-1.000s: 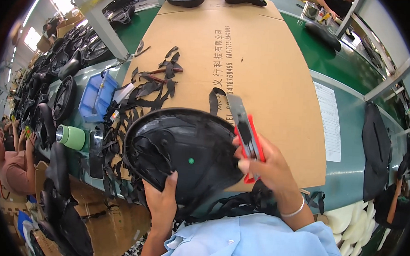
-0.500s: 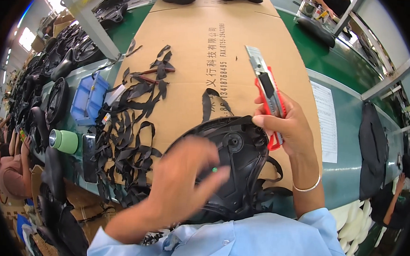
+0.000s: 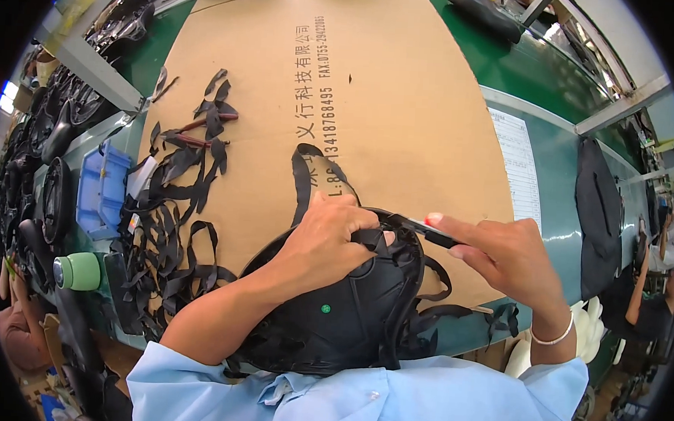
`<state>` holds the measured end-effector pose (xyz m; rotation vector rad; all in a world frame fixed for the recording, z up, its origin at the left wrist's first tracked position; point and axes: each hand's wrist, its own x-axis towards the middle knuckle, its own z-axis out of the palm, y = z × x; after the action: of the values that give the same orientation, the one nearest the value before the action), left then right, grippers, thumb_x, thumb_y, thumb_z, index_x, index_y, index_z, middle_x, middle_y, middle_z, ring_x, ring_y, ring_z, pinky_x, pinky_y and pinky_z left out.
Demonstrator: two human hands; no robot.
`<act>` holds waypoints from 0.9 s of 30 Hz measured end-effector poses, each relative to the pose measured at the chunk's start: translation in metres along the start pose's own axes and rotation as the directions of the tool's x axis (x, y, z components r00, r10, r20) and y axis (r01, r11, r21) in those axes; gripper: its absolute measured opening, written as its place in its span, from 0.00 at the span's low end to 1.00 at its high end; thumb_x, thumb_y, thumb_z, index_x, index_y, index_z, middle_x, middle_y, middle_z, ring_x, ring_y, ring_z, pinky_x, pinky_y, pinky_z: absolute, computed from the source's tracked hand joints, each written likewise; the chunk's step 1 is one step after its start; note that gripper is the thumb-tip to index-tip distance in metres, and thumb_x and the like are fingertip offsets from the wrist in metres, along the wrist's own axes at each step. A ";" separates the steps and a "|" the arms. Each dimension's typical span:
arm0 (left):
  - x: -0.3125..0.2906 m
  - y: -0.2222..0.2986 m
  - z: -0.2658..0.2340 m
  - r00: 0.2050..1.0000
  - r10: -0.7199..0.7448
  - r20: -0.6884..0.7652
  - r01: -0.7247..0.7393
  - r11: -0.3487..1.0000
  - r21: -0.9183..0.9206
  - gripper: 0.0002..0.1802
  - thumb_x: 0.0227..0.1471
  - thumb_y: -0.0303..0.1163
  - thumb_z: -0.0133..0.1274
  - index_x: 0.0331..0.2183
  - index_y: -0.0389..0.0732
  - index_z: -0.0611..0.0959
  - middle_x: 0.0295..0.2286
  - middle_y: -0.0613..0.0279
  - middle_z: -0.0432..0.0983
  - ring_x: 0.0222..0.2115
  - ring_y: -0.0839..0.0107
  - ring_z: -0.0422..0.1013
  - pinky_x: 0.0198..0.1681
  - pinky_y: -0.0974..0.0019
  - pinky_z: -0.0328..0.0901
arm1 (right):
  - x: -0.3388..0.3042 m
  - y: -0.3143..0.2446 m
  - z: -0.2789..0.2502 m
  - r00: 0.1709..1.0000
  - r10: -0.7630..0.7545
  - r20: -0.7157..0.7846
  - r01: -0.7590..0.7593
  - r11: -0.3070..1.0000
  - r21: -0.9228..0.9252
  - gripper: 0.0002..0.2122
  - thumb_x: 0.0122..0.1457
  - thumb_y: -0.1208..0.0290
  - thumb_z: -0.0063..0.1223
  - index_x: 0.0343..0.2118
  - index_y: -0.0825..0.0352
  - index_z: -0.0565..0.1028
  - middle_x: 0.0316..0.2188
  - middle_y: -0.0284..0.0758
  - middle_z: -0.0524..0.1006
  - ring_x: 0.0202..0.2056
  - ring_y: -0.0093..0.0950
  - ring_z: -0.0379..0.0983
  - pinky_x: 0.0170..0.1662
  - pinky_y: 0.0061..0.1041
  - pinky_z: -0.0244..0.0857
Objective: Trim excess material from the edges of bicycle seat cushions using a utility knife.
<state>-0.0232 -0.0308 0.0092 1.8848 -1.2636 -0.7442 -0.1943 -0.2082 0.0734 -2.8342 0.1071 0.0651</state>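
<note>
Left hand [image 3: 327, 244] now presses flat on helmet [image 3: 332, 309]; right hand [image 3: 502, 257], lowered, stays clamped on knife [image 3: 420, 228] at strap.

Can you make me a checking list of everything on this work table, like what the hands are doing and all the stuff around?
Surface: brown cardboard sheet lying on a green bench.
Job's things: black helmet at the near edge, black straps hanging off it.
Clutter: pile of cut black strap pieces, blue bin, green roll, paper sheet.
Grippers: left hand presses on the helmet's top; right hand holds a cutter with its blade at the strap by the left fingers.
Cables: nothing seen.
Surroundings: more black helmets stacked on the left, black bag on the right, other people at both edges.
</note>
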 end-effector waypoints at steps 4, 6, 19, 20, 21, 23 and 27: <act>-0.002 -0.009 0.004 0.993 0.043 -0.108 -0.053 0.995 -0.090 0.13 0.47 0.36 0.55 0.19 0.37 0.77 0.14 0.64 0.61 0.21 0.69 0.59 0.34 0.68 0.52 | 0.012 -0.012 0.002 0.993 -0.108 0.049 0.117 0.968 -0.221 0.24 0.50 0.69 0.58 0.53 0.49 0.70 0.11 0.29 0.63 0.13 0.28 0.62 0.18 0.26 0.52; -0.004 -0.005 -0.006 0.976 -0.215 -0.042 0.169 0.863 -0.477 0.12 0.47 0.34 0.55 0.19 0.37 0.77 0.14 0.67 0.61 0.20 0.72 0.58 0.30 0.70 0.53 | 0.005 -0.021 0.002 0.996 -0.050 0.071 0.064 0.972 -0.224 0.26 0.50 0.69 0.57 0.55 0.50 0.68 0.11 0.30 0.63 0.13 0.28 0.62 0.18 0.27 0.52; -0.043 -0.016 -0.098 0.685 -0.455 -0.568 -0.594 0.102 -0.798 0.09 0.47 0.33 0.54 0.20 0.41 0.75 0.11 0.73 0.63 0.14 0.78 0.63 0.25 0.75 0.64 | -0.064 -0.077 0.027 0.966 0.247 0.069 -0.244 0.968 -0.061 0.26 0.52 0.68 0.55 0.56 0.59 0.65 0.11 0.33 0.66 0.10 0.31 0.62 0.16 0.29 0.55; -0.045 -0.004 -0.093 0.622 -0.448 -0.642 -0.579 0.289 -0.762 0.12 0.48 0.33 0.53 0.18 0.43 0.72 0.10 0.74 0.62 0.13 0.80 0.61 0.24 0.76 0.62 | -0.065 -0.074 0.029 0.957 0.285 0.056 -0.286 0.958 0.001 0.26 0.53 0.68 0.55 0.57 0.59 0.65 0.11 0.33 0.67 0.10 0.33 0.62 0.16 0.28 0.56; -0.045 0.005 -0.082 0.648 -0.494 -0.579 -0.467 0.343 -0.815 0.12 0.49 0.33 0.52 0.18 0.43 0.72 0.10 0.75 0.61 0.12 0.81 0.59 0.23 0.76 0.61 | -0.065 -0.071 0.033 0.956 0.290 0.050 -0.290 0.957 -0.003 0.26 0.53 0.68 0.55 0.57 0.59 0.65 0.11 0.33 0.67 0.10 0.33 0.62 0.16 0.28 0.56; -0.049 0.013 -0.070 0.639 -0.605 -0.475 -0.350 0.322 -0.880 0.11 0.54 0.36 0.51 0.22 0.44 0.72 0.11 0.76 0.59 0.11 0.83 0.53 0.17 0.77 0.54 | -0.065 -0.057 0.043 0.896 0.435 -0.092 -0.360 0.830 0.426 0.24 0.55 0.68 0.54 0.56 0.62 0.65 0.17 0.35 0.72 0.14 0.31 0.66 0.21 0.24 0.61; -0.116 -0.015 -0.087 0.756 -0.360 -0.547 -0.432 0.352 -0.830 0.10 0.57 0.40 0.50 0.33 0.45 0.75 0.14 0.76 0.58 0.11 0.84 0.50 0.15 0.79 0.46 | -0.029 -0.039 0.064 0.735 0.624 -0.265 -0.308 0.656 0.689 0.25 0.55 0.65 0.56 0.54 0.67 0.64 0.23 0.33 0.73 0.22 0.23 0.68 0.28 0.20 0.63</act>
<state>0.0124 0.1033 0.0530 0.8916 -0.1908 -0.4830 -0.2224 -0.1500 0.0259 -2.0242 0.8491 -0.4908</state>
